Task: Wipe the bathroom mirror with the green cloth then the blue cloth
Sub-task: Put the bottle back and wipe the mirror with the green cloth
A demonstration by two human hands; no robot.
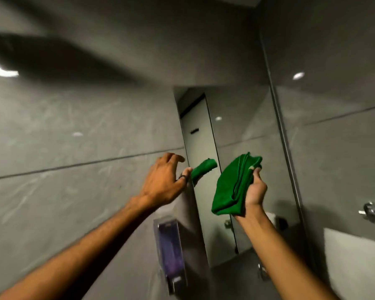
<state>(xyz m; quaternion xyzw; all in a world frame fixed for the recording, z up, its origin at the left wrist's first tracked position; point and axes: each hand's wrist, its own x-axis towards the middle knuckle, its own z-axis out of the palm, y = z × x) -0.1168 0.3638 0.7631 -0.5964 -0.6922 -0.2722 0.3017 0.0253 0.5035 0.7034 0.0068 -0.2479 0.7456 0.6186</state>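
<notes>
The right hand (254,187) is raised in front of the bathroom mirror (245,126), its fingers curled around a folded green cloth (232,187). The thumb tip presses on the cloth's upper edge, and the folded layers hang down past the heel of the palm on the side toward the other hand. Whether the cloth touches the glass cannot be told from this angle.

The left hand (162,180) is lifted beside the mirror's left edge with its fingers spread and loosely bent — it grips nothing. A dark ring (183,176) sits on one finger. Just beyond those fingertips a green shape appears in the glass, the cloth's reflection (204,169).

Below the left hand a wall-mounted soap dispenser (171,254) with a clear case and purple contents hangs on the grey tiled wall (63,148). Beyond the right hand, across the mirror's metal edge strip, a chrome fitting (374,211) sticks out of the wall, and a white towel (353,263) hangs below it — both well away from the fingers. The picture is somewhat blurred.
</notes>
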